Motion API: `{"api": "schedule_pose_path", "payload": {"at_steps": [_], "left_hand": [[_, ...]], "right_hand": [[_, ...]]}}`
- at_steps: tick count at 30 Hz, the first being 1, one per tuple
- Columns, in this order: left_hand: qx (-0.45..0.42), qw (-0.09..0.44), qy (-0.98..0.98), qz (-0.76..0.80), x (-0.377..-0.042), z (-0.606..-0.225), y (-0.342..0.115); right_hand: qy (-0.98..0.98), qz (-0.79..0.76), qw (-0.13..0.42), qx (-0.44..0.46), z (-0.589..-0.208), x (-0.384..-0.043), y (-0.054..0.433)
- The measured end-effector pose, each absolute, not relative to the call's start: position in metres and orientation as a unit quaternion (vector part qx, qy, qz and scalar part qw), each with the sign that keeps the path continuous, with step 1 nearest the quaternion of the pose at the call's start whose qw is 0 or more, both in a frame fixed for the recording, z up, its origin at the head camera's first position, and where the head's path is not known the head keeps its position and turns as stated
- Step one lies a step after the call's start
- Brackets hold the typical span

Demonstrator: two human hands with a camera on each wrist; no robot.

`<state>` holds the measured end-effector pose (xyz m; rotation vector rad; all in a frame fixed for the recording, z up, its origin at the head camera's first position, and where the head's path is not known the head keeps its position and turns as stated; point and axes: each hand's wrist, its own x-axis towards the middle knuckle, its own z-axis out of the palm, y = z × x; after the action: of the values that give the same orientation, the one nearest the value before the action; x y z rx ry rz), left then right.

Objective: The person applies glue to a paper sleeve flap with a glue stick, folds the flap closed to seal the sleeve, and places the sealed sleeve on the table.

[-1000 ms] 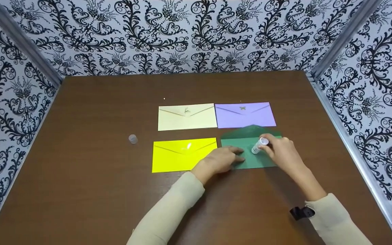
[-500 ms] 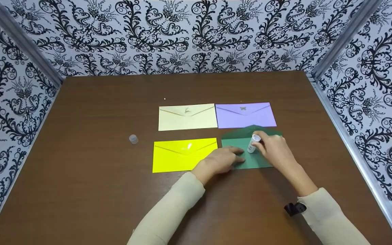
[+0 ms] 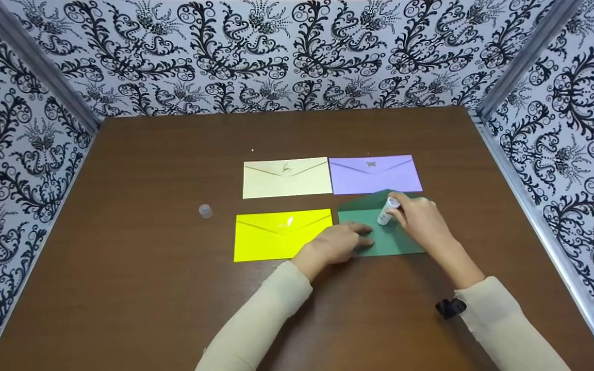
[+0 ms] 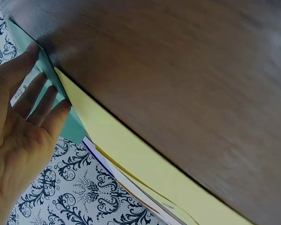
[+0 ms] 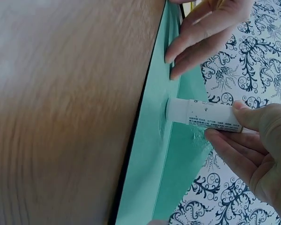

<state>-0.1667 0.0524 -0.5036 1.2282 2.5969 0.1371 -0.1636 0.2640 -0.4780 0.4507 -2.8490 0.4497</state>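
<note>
Glue stick (image 3: 387,212) tilted over the green envelope (image 3: 395,240), its working end down on the paper just below the fold; wet-looking marks beside it in the right wrist view; flap (image 3: 359,203) folded back, away from the person, likely to leave the upper face bare for glue. Right hand (image 3: 425,220): grip pinching the stick between thumb and fingers, high on the barrel, presumably to keep fingertips off the glue. Left hand (image 3: 334,242): grip relaxed, grasping nothing; fingertips rest on the green envelope's left part, probably to stop it sliding under the strokes; wrist crosses the near right corner of the yellow envelope (image 3: 266,238). Beyond: cream envelope (image 3: 286,185) and purple envelope (image 3: 377,181), side by side, flaps down; with the other two they make a two-by-two block, seemingly for easy reach. Cap (image 3: 205,211), likely the stick's, lies apart on the bench (image 3: 137,247), left of the yellow envelope.
</note>
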Motion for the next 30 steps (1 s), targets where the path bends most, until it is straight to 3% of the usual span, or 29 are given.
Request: {"api": "schedule_pose_path", "payload": {"at_steps": [17,30], "left_hand": [[0.418,0.135,0.897,0.05,-0.166,-0.501,0.052],[0.411,0.134,0.9,0.056,-0.167,-0.504,0.054]], "right_hand": [[-0.97,0.127,0.107,0.179,-0.468,-0.156,0.285],[-0.972,0.155,0.072,0.16,-0.466,-0.146,0.289]]}}
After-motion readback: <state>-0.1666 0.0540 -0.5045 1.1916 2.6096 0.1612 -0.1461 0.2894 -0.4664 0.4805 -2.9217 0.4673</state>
